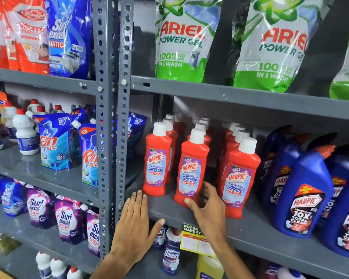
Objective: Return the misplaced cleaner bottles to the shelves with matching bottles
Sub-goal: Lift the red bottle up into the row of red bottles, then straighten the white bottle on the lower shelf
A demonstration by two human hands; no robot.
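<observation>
— What is sitting on the grey shelf [256, 231] in front of the person?

— Three rows of red bottles with white caps, each row running front to back, and dark blue bottles [304, 196] standing to their right. Green and white pouches [181, 39] are leaning on the shelf above.

— Where is the red bottle [191, 170] being handled?

— It is standing at the front of the middle row, near the shelf's front edge, between the left front bottle [158, 160] and the right front bottle [240, 176]. It is upright, long axis vertical, white cap pointing up, label facing outward.

— What are the hands doing?

— The right hand [208, 208] is wrapping the bottle's base, thumb on the front, fingers curling round its right side. The left hand [135, 224] is lying flat with fingers spread and released, fingertips resting on the shelf's front edge just below the left front bottle.

— Is there open room?

— A bare strip of shelf is showing left of the red bottles, beside the perforated upright post [124, 109].
</observation>
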